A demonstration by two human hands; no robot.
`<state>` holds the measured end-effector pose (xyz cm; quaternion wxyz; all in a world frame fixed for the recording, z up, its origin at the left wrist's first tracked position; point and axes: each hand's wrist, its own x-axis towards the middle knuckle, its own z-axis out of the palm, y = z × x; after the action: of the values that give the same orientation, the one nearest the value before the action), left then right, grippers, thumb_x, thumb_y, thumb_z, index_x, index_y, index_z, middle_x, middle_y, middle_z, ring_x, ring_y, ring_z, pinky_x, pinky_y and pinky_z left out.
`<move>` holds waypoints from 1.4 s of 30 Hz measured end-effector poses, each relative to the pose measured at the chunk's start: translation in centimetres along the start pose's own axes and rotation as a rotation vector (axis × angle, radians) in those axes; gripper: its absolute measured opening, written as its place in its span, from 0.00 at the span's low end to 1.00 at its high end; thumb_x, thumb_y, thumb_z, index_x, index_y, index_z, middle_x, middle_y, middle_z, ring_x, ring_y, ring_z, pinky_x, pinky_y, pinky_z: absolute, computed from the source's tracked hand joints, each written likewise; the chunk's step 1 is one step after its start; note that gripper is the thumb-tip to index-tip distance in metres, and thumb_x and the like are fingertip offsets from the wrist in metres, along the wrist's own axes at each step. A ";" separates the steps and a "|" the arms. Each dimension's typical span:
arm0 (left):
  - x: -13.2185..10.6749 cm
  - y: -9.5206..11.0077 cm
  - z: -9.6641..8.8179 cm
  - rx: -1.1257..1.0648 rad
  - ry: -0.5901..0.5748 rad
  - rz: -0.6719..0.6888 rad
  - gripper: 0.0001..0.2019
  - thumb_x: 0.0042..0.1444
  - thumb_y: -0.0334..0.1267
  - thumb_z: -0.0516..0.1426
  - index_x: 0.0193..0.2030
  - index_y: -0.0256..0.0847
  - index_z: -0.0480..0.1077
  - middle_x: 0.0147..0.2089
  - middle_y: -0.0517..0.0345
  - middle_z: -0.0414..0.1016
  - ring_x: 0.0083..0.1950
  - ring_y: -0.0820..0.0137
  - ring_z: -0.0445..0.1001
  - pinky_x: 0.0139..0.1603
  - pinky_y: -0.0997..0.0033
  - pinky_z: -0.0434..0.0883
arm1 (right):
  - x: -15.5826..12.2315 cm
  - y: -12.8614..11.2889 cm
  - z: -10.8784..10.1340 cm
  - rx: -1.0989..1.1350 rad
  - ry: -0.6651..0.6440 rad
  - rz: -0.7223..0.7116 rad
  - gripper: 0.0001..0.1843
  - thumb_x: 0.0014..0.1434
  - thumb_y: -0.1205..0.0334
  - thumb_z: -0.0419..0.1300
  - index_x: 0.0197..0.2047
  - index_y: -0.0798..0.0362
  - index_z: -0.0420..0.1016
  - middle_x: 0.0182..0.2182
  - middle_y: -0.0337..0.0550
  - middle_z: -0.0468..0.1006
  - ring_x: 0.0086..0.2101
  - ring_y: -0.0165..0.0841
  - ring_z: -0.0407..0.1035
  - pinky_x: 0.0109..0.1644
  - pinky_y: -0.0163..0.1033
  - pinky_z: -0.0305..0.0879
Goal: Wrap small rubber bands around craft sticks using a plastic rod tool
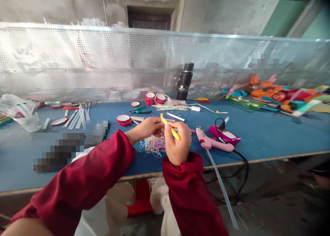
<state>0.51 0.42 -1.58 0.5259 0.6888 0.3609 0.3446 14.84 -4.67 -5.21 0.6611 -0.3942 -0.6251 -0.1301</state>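
Note:
My right hand (177, 143) is closed around a yellow stick (170, 127) that slants up to the left. My left hand (148, 127) pinches the same stick near its upper end. Both hands hover just above a loose heap of thin coloured rubber bands (154, 146) on the blue table (270, 133). Dark red sleeves cover both of my arms.
A pink glue gun (212, 143) with a long clear glue stick lies right of my hands, beside a magenta device (227, 134) with a black cable. Red tape rolls (124, 119), green pliers (141, 110), white sticks (77, 117), a black flask (185, 81) and colourful toys (270, 91) lie farther back.

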 end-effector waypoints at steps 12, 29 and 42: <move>0.1 -0.1 -0.1 -0.006 -0.002 -0.001 0.18 0.61 0.52 0.65 0.40 0.35 0.76 0.31 0.57 0.77 0.31 0.74 0.75 0.36 0.73 0.74 | 0.0 0.1 0.0 -0.023 0.018 0.004 0.06 0.70 0.59 0.61 0.39 0.49 0.74 0.34 0.43 0.82 0.37 0.39 0.73 0.46 0.45 0.65; 0.4 -0.4 -0.2 -0.017 -0.003 0.004 0.18 0.62 0.52 0.65 0.37 0.36 0.74 0.31 0.58 0.77 0.29 0.75 0.76 0.34 0.74 0.74 | -0.1 0.1 0.0 -0.046 0.046 0.030 0.06 0.70 0.59 0.61 0.39 0.48 0.74 0.34 0.43 0.82 0.38 0.39 0.74 0.47 0.46 0.64; 0.5 -0.8 -0.2 -0.031 -0.016 0.004 0.19 0.60 0.53 0.65 0.41 0.36 0.76 0.31 0.57 0.78 0.31 0.73 0.77 0.37 0.71 0.76 | 0.0 -0.1 0.0 -0.021 -0.001 0.016 0.06 0.70 0.58 0.61 0.39 0.49 0.75 0.34 0.43 0.83 0.39 0.39 0.74 0.48 0.46 0.65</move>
<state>0.45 1.07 -2.24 0.5388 0.6841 0.3499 0.3455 14.75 -4.71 -5.21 0.6576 -0.4062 -0.6208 -0.1310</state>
